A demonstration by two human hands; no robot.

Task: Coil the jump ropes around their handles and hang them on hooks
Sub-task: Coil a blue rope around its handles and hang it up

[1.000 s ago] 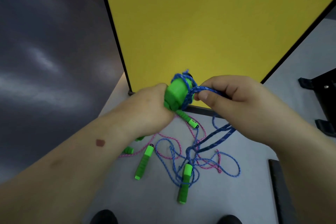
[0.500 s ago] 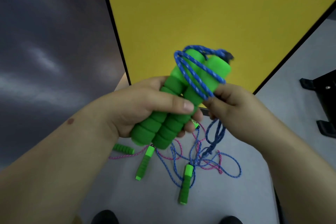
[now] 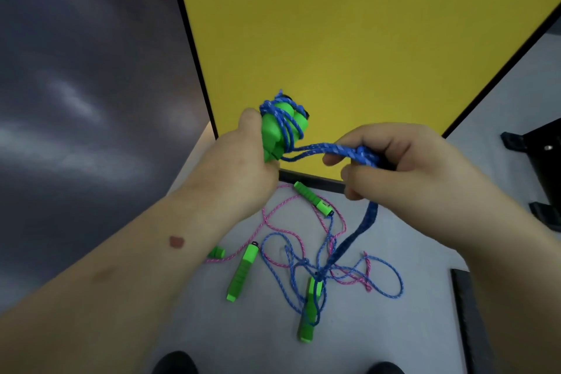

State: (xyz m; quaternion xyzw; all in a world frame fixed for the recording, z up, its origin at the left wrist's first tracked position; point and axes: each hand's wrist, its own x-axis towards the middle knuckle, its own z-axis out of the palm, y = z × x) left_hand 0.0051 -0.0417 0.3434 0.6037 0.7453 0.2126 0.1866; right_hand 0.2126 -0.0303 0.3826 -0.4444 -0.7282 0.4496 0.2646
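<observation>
Just before the yellow panel [image 3: 349,39], your left hand [image 3: 243,161] clenches the paired foam handles [image 3: 280,130]; your right hand [image 3: 403,161] pinches the limp, light blue rope [image 3: 315,149]. Keep it taut near the wraps.

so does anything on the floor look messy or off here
Yes: the loose pink rope and blue rope lie tangled across each other on the grey floor, their green handles scattered at different angles.

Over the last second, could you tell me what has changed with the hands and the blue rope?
The left hand tipped the paired green handles up and back down again, gripping them throughout. The right hand moved rightward, pulling the blue rope taut from the coil. The loose handles and ropes on the floor stayed put.
</observation>
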